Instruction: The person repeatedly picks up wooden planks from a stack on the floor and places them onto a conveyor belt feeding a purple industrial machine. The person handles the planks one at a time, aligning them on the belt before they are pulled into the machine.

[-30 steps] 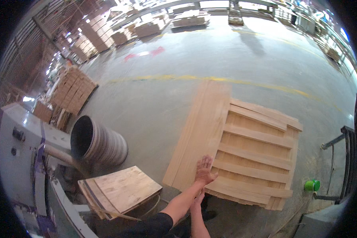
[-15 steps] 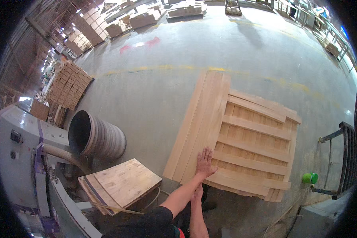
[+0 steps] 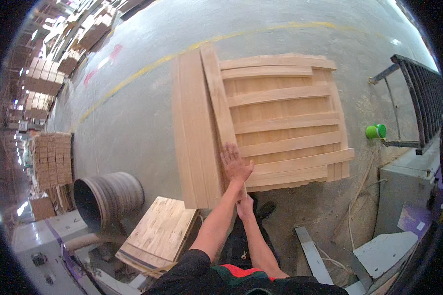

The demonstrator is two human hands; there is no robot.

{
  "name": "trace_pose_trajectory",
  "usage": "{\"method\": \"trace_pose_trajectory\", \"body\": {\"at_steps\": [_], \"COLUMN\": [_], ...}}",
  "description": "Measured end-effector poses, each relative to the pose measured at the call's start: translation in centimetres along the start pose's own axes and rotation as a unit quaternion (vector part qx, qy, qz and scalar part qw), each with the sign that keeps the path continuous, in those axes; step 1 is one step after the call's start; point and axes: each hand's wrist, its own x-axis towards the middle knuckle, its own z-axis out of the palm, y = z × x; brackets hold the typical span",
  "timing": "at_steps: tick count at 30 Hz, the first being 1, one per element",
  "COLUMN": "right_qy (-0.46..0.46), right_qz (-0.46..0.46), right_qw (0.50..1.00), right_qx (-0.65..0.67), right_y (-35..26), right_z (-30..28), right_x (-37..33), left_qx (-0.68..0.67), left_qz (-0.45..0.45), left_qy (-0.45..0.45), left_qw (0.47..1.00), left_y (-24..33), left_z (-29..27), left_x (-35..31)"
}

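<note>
A long pale wooden plank (image 3: pixel 218 98) lies slightly askew along the right edge of a row of planks (image 3: pixel 194 128), with a dark gap between them. My left hand (image 3: pixel 237 163) lies flat on top of this plank, fingers stretched toward its far end. At the near end, my right hand (image 3: pixel 245 205) is closed around the plank's tip, its fingers partly hidden. To the right, spaced crosswise slats (image 3: pixel 285 118) rest on a layer of boards (image 3: pixel 280 105) in the same stack.
A ribbed drum (image 3: pixel 115 196) and plywood sheets (image 3: pixel 160 231) are at the lower left. On the right stand a black metal rack (image 3: pixel 418 98), a small green container (image 3: pixel 375 132) and a grey machine cabinet (image 3: pixel 403 179). Stacked timber (image 3: pixel 51 160) stands farther left.
My view has turned rightward and down. The plank under my hands has parted from the row beside it and now lies at an angle, with both hands still on it.
</note>
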Motion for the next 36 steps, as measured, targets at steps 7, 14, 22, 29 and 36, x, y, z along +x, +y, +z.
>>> {"method": "trace_pose_trajectory", "body": {"at_steps": [7, 14, 22, 29, 36], "right_qy": [0.036, 0.016, -0.011, -0.137, -0.009], "right_qz": [0.023, -0.035, -0.141, -0.086, -0.149], "right_qw": [0.905, 0.928, 0.85, 0.848, 0.739], "right_qx": [-0.423, -0.37, -0.508, -0.504, -0.657], "right_y": [-2.8, -6.4, -2.4, -3.4, -6.3], "right_z": [-1.6, 2.6, 0.6, 0.0, 0.3], "right_x": [2.3, -2.1, 3.6, 5.9, 0.4], "left_qx": [0.069, 0.045, -0.031, 0.011, -0.106], "left_qz": [-0.021, 0.044, 0.018, 0.013, -0.012], "left_qy": [0.031, 0.018, -0.02, -0.019, 0.004], "left_qw": [0.997, 0.998, 0.999, 1.0, 0.994], "left_y": [0.1, -3.2, -3.2, -3.6, -2.2], "left_z": [1.4, 1.0, -0.3, -0.7, -2.2], "left_x": [0.4, 0.2, 0.2, 0.0, -1.9]}}
